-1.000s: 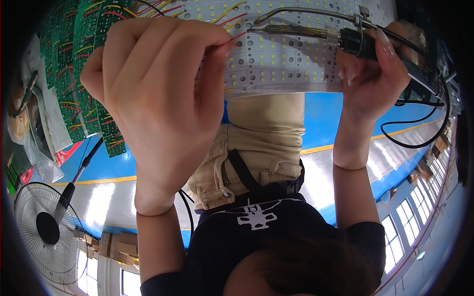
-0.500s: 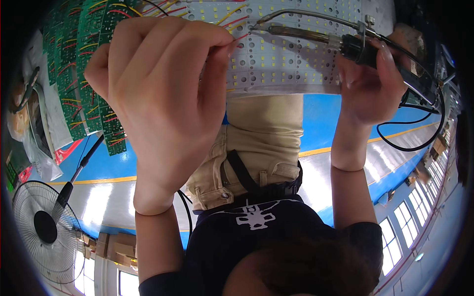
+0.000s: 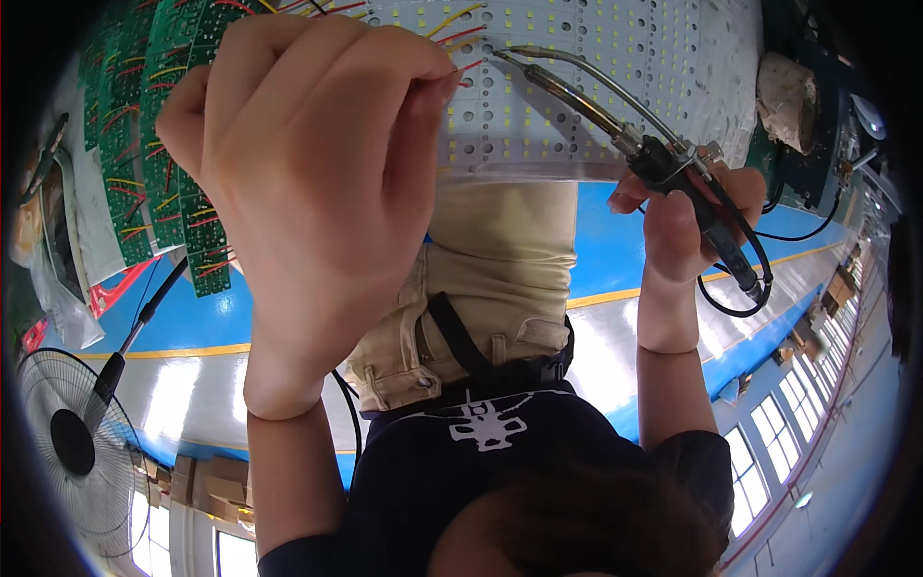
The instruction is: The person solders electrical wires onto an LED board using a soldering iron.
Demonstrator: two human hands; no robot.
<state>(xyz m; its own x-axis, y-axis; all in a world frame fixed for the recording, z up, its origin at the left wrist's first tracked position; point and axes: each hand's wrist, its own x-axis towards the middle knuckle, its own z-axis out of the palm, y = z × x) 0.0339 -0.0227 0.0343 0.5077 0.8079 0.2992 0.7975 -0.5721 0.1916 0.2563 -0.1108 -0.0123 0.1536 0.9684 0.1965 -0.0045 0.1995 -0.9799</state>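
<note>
My left hand (image 3: 298,183) is closed, its thumb and forefinger pinching a thin red wire (image 3: 470,67) whose end sticks out over a white LED board (image 3: 601,106). The wire's other part is hidden behind the fingers. In my right hand (image 3: 678,231) is a soldering iron (image 3: 659,162) with a curved metal solder-feed tube (image 3: 601,79) clamped along it. Iron and tube converge at a tip over the board, just right of the wire's end. Whether the tip touches the board I cannot tell. More red and yellow wires lie left of the tip.
Green circuit boards (image 3: 209,277) with red and yellow wires overlap at the left. A black cable (image 3: 707,293) loops below the iron's handle. A pale cylindrical object (image 3: 786,101) stands at the right. A fan (image 3: 75,442) is at lower left, beyond the table.
My right hand has moved down toward me and slightly left, tilting the soldering iron more steeply while its tip stays by the wires. My left hand keeps its pinch, nearly still.
</note>
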